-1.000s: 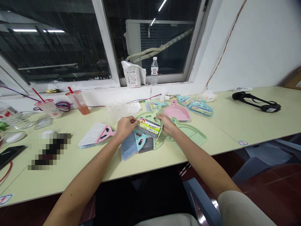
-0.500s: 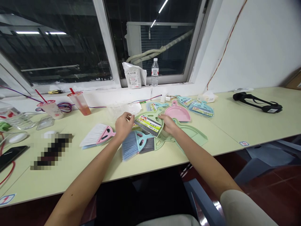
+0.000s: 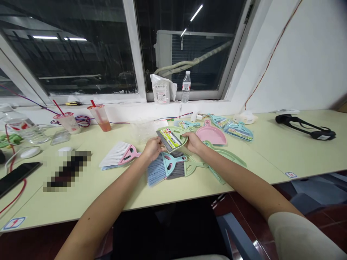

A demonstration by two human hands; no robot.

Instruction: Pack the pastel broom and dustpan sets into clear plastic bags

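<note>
Over the middle of the table I hold a green dustpan-and-brush set [image 3: 171, 140] with grey bristles and a yellow label facing up. My left hand [image 3: 153, 148] is closed on its bristle end. My right hand [image 3: 193, 143] grips the green handle end. Below lie a blue brush [image 3: 169, 162] and a green brush [image 3: 190, 166] with grey bristles, partly overlapping. A pink brush [image 3: 129, 154] with white bristles rests to the left, over blue bristles. Behind my right hand are a pink dustpan [image 3: 211, 135] and a green dustpan [image 3: 233, 159], the latter partly hidden by my forearm.
Labelled blue sets [image 3: 238, 132] lie at the back right. Clear plastic wrapping [image 3: 143, 130] is behind my left hand. Drink cups [image 3: 100, 119], a phone [image 3: 20, 177] and cables occupy the left. A black strap-like device [image 3: 303, 126] sits far right; a water bottle [image 3: 185, 88] stands on the sill.
My left hand has come down onto the bristle end of the green set and closed on it. The set has tilted slightly. The whole view has shifted, so things appear further right.
</note>
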